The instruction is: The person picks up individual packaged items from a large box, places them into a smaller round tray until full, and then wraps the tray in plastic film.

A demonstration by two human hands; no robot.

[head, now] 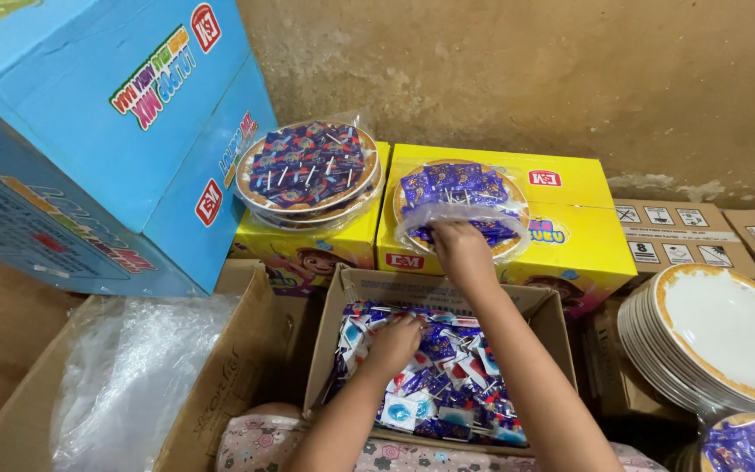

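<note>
The right hand (pixel 459 247) reaches far to a plate of blue-wrapped lollipops (pixel 460 203) that sits on a yellow carton (pixel 570 232), its fingers pinching the clear plastic bag (pixel 447 216) bunched over the plate's near edge. The left hand (pixel 395 343) lies nearer, fingers curled down into the sweets of an open cardboard box (pixel 347 301) full of loose wrapped lollipops (pixel 447 385) in blue, white and red; whether it grips any I cannot tell.

Left of the yellow carton stands a second yellow carton (pixel 308 245) with a cartoon face on its near side, carrying a bagged plate of lollipops (pixel 309 168), already wrapped in clear film. Each yellow carton bears a small red rectangular label.

Far left, a large blue carton (pixel 89 157) leans tilted, printed with multicoloured lettering and red square marks. Below it, near left, an open brown box (pixel 220 376) holds crumpled clear plastic sheeting (pixel 133 376).

On the right, a stack of white plates with gold rims (pixel 718 341) leans beside brown cartons (pixel 683 232) that carry white square handling symbols. At the near right corner, another filled plate (pixel 749 441) shows partly.
</note>
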